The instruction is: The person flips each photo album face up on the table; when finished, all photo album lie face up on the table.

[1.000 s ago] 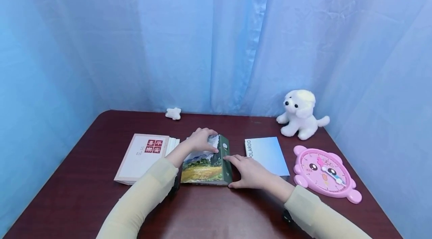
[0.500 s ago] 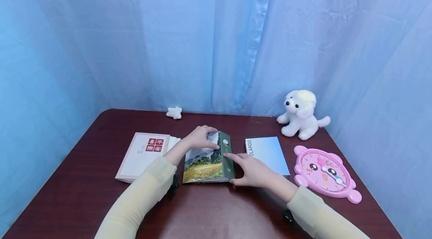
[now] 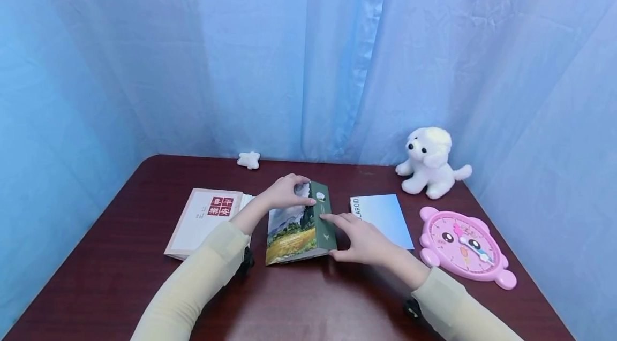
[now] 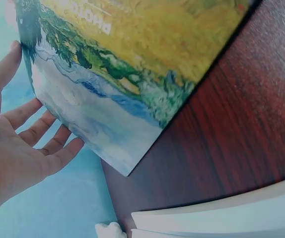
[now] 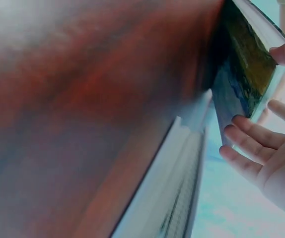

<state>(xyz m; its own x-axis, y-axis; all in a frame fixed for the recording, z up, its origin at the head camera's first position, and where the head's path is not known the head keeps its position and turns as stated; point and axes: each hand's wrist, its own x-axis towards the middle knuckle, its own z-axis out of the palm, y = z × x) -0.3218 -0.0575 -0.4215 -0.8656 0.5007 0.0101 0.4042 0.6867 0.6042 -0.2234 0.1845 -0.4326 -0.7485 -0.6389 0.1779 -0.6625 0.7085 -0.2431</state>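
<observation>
Glossy dark-red wood-grain worktop (image 3: pixel 289 303), far-left corner rounded; blue curtains (image 3: pixel 241 62) along far edge and both sides. Painted-cover book (image 3: pixel 291 231) mid-worktop, tilted, spine side raised; left hand (image 3: pixel 287 191) and right hand (image 3: pixel 361 242) both gripping it. Plush dog (image 3: pixel 429 164) near far-right corner, pink clock (image 3: pixel 458 247) by right edge.

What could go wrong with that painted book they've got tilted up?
The painted book has its green spine raised, so it might flop down if the left hand and right hand slip. The blue book lies close to the right hand, so it could maybe get bumped.
</observation>
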